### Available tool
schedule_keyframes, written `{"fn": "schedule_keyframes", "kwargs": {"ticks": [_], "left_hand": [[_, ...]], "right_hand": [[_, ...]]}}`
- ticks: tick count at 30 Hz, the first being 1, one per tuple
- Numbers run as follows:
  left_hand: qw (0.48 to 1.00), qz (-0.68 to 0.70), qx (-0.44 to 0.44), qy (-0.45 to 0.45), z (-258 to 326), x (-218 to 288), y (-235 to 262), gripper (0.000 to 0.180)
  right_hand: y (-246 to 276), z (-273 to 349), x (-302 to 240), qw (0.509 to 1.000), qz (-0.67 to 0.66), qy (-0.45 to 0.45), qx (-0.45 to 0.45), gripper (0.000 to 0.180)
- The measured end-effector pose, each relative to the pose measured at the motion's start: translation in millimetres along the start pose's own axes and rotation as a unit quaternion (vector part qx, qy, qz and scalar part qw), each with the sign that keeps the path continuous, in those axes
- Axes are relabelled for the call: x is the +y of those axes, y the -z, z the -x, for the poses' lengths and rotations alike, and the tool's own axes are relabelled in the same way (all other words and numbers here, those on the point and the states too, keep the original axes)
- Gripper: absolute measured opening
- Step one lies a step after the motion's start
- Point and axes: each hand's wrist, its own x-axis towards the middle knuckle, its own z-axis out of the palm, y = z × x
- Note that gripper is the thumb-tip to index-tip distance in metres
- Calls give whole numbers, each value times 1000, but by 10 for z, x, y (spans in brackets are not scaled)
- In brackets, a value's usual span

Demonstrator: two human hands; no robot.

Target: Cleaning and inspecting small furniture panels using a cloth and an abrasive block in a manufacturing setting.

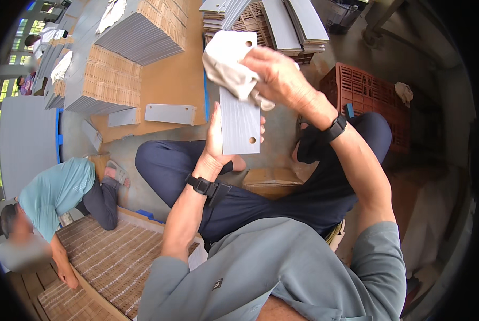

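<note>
A grey wood-grain board point(240, 125) with a round hole near each end is held up in front of me. My left hand point(216, 136) grips its lower part, thumb along the left edge and fingertips showing at the right edge. Bunched on the board's upper half is a whitish cloth point(229, 67). My right hand point(276, 72) holds this cloth from the right side, pressing it against the board's face. The cloth hides the middle of the board and part of its upper end.
Tall stacks of grey boards point(108, 80) stand at the far left on a brown sheet point(170, 88), near a loose board point(170, 114). More boards point(290, 24) lie on a crate at the back. A red-brown crate point(352, 85) stands right. At left, a person point(63, 184) bends over brown pieces point(116, 257).
</note>
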Motion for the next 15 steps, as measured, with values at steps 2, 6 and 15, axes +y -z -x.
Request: {"fn": "schedule_keyframes", "kwargs": {"ticks": [2,6,15], "left_hand": [[978,35,166,-119,-2,8,140,80],[994,-25,7,-102,48,309,194,83],[984,37,48,-169,81,437,58,84]], "right_hand": [[-200,156,-307,990,-65,51,-113,35],[-394,578,-702,928,-46,115,-351,19],[369,179,-30,966,33,-116,-229,25]]}}
